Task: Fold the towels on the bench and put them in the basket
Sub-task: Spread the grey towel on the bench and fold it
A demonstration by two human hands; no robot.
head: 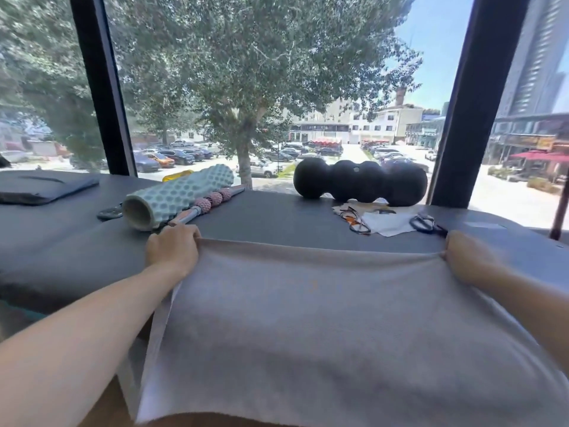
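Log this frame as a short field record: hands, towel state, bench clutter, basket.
left hand: grips the towel's far left corner
right hand: grips the far right corner, blurred
towel: grey, stretched flat between both hands
bench: dark padded top
clutter: foam roller, massage stick, black peanut roller, glasses
basket: not in view

Bare counter [277, 217] at 12 o'clock ahead; foam roller [178, 195] at 11, glasses [357, 221] at 1 block me
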